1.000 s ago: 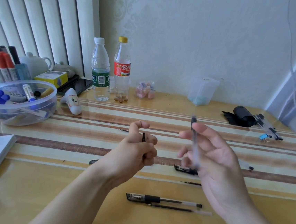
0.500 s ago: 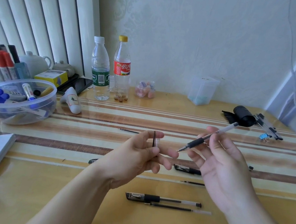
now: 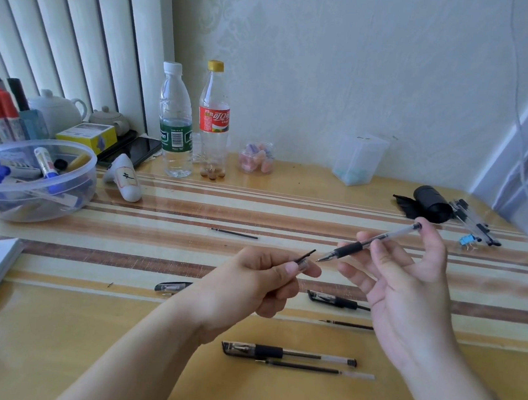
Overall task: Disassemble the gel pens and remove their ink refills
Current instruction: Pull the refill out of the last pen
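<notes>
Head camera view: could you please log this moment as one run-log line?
left hand: holds pen cap | right hand: holds uncapped gel pen, tip toward cap | refill: not yet removed

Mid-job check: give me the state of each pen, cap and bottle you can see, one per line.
Gel pen: uncapped, held in right hand, tip toward left.
Pen cap: off, pinched in left hand.
Near pen: capped, lying on table.
Loose refill: out, beside it.
Water bottle: upright, capped.
Cola bottle: upright, capped, nearly empty.
</notes>
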